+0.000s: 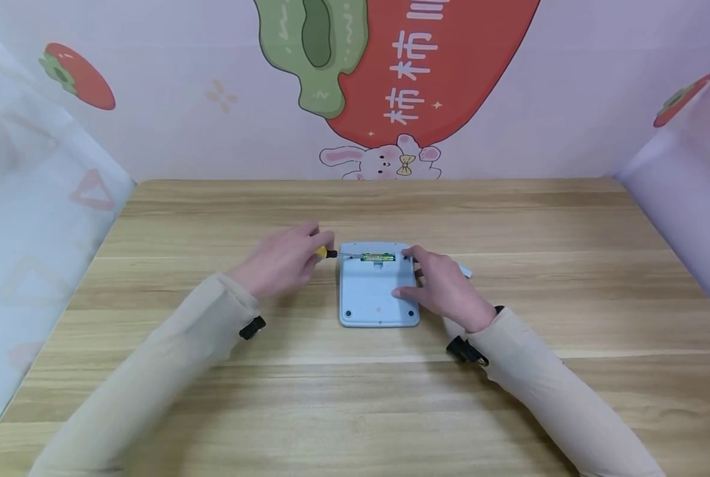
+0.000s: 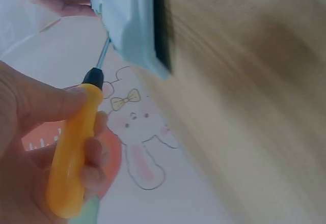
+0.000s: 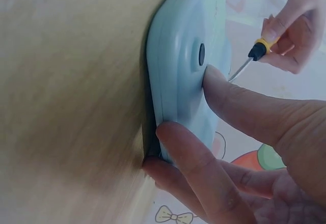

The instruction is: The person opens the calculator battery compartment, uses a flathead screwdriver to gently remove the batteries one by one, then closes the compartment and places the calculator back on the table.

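A light blue calculator [image 1: 379, 298] lies face down on the table, its back showing dark round feet and an uncovered slot. In that slot sits a green-and-gold battery [image 1: 379, 257]. My left hand [image 1: 280, 260] grips the yellow handle of a screwdriver [image 2: 76, 147], thumb along it. The thin metal shaft reaches over the calculator's edge to the left end of the battery. From the right side my right hand [image 1: 450, 288] holds the calculator, with the thumb [image 3: 219, 84] on its back and the fingers along its edge.
Just right of my right hand, a small light blue piece [image 1: 465, 271] lies on the wooden table [image 1: 355, 411], partly hidden by the hand. Behind the table stands a printed backdrop [image 1: 176, 132] with persimmons and a rabbit. Pale sheets hang at both sides.
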Available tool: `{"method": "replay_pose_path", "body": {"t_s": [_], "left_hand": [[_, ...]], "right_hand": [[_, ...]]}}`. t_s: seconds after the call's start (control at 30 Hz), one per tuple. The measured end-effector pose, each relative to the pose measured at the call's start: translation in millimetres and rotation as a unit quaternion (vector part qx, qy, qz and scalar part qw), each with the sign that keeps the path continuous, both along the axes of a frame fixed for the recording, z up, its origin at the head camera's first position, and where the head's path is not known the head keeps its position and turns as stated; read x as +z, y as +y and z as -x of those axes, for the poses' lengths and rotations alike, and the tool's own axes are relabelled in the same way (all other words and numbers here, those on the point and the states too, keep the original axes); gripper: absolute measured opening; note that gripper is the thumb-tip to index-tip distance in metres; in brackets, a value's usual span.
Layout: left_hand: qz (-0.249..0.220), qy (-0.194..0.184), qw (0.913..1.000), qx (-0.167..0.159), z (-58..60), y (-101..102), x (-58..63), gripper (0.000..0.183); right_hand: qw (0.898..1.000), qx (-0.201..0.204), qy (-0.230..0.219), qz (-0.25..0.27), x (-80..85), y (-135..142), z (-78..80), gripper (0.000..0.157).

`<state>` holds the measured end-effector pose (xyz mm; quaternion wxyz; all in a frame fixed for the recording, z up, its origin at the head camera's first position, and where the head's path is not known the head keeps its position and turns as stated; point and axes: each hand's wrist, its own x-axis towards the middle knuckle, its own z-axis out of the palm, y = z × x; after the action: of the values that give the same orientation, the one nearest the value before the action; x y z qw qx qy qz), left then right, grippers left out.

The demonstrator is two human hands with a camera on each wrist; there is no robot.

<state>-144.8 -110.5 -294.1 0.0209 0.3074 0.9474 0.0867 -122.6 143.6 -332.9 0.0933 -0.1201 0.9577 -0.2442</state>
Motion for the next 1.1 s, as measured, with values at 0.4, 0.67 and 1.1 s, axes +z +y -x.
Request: {"method": "replay_pose_path", "body": {"t_s": [0.4, 0.67, 1.1], "left_hand": [[-0.033, -0.014, 0.9992, 0.021, -6.2, -4, -6.7, 0.022], [0.006, -0.002, 0.9998, 0.016, -10.7, 5, 3.9, 0.025], [0.077, -0.037, 0.9962, 0.016, -11.0, 28, 23.9, 0.026]], "right_hand": [[1.000, 0.002, -0.003, 0.003, 1.6, 0, -0.7, 0.067], [1.000, 0.001, -0.003, 0.002, 1.3, 1, -0.8, 0.068], [1.000, -0.002, -0.004, -0.002, 1.5, -1, -1.1, 0.067]]}}
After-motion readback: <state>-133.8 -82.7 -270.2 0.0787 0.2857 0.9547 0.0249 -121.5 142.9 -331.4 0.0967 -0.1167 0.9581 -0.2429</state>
